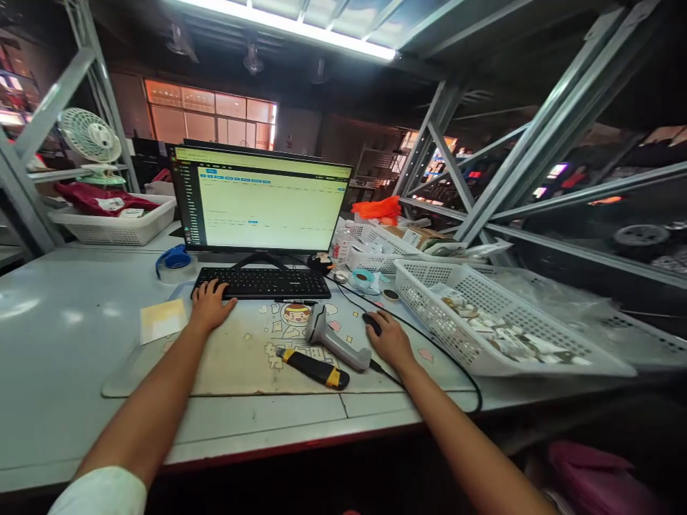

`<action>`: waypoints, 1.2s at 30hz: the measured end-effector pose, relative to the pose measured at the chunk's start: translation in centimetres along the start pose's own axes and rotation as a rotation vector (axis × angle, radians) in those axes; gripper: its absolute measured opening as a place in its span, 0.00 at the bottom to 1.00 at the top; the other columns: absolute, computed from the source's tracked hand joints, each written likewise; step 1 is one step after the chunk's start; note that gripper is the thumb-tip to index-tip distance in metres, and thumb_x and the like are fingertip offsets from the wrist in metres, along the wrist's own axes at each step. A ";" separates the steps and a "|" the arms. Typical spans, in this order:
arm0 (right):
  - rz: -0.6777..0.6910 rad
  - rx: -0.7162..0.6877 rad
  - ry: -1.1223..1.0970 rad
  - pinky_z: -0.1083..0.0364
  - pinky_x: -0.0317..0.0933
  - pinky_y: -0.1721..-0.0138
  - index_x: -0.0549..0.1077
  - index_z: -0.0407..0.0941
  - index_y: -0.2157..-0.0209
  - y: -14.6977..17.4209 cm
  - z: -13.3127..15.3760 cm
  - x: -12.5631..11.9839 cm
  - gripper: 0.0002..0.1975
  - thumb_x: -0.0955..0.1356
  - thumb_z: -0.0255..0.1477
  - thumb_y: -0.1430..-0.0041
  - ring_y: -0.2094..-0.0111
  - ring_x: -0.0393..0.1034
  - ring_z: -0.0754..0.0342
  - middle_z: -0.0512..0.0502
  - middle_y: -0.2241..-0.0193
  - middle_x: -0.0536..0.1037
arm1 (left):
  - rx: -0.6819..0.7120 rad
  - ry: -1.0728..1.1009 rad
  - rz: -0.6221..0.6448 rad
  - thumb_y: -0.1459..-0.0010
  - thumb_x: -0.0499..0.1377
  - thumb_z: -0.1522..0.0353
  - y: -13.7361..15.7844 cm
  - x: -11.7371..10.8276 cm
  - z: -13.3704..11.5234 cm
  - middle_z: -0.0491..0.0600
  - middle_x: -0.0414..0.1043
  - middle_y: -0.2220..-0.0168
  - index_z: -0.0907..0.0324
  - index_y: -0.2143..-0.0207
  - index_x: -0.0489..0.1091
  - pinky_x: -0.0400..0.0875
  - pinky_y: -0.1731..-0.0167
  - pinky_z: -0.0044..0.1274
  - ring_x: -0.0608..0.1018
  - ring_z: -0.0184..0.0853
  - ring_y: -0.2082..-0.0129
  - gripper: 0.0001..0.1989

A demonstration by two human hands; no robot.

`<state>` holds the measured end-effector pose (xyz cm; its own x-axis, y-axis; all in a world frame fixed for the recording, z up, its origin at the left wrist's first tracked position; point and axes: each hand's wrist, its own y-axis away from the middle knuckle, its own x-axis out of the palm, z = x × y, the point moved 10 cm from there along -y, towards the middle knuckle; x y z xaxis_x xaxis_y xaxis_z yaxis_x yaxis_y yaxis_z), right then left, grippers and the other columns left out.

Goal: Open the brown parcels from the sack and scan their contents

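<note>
My left hand (211, 306) rests at the left end of the black keyboard (273, 283), its fingers apart over the keys and holding nothing. On the right, my right hand (391, 337) is curled over a black computer mouse (371, 323). Between the two hands a grey barcode scanner (338, 342) lies on the printed desk mat (236, 357). A black and yellow utility knife (314, 368) lies just in front of the scanner. Behind the keyboard stands a lit monitor (262, 204) with a mostly blank page on it.
A white basket (429, 315) of small packets stands right of the mat, and a black cable (456, 357) loops before it. Blue tape (177, 263) and sticky notes (162, 320) lie left. Another basket (118, 227) and a fan (91, 136) are at the back left.
</note>
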<state>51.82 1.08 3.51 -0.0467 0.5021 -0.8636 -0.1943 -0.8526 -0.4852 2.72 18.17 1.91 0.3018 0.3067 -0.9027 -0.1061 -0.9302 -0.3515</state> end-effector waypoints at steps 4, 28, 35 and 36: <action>0.017 0.024 0.000 0.43 0.68 0.44 0.76 0.45 0.42 -0.1 0.3 -0.1 0.20 0.65 0.32 0.32 0.45 0.72 0.40 0.36 0.40 0.73 | -0.001 -0.016 0.006 0.33 0.52 0.51 -0.1 0.0 0.1 0.58 0.57 0.28 0.56 0.33 0.66 0.48 0.30 0.48 0.56 0.57 0.28 0.32; 0.036 0.050 -0.006 0.45 0.67 0.46 0.76 0.46 0.42 0.0 0.4 -0.3 0.20 0.65 0.32 0.32 0.45 0.70 0.40 0.37 0.40 0.72 | 0.006 -0.023 0.022 0.33 0.49 0.50 0.0 0.1 0.3 0.57 0.56 0.28 0.56 0.32 0.64 0.47 0.29 0.47 0.55 0.56 0.28 0.33; 0.022 0.035 -0.003 0.46 0.67 0.48 0.76 0.46 0.42 0.1 0.6 -0.4 0.20 0.64 0.32 0.32 0.46 0.70 0.40 0.37 0.41 0.73 | 0.012 -0.028 0.021 0.33 0.51 0.50 0.0 0.0 0.1 0.58 0.56 0.28 0.56 0.32 0.64 0.48 0.30 0.47 0.56 0.57 0.29 0.33; 0.021 0.032 -0.003 0.45 0.67 0.48 0.76 0.45 0.42 0.1 0.6 -0.4 0.20 0.64 0.32 0.32 0.47 0.70 0.40 0.37 0.41 0.73 | 0.014 -0.030 0.020 0.33 0.51 0.50 0.0 -0.1 0.0 0.58 0.56 0.28 0.57 0.32 0.64 0.48 0.30 0.47 0.56 0.57 0.28 0.33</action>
<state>51.22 0.89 3.92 -0.0541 0.4845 -0.8731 -0.2245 -0.8579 -0.4621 2.64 18.10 1.99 0.2709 0.2938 -0.9167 -0.1257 -0.9333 -0.3363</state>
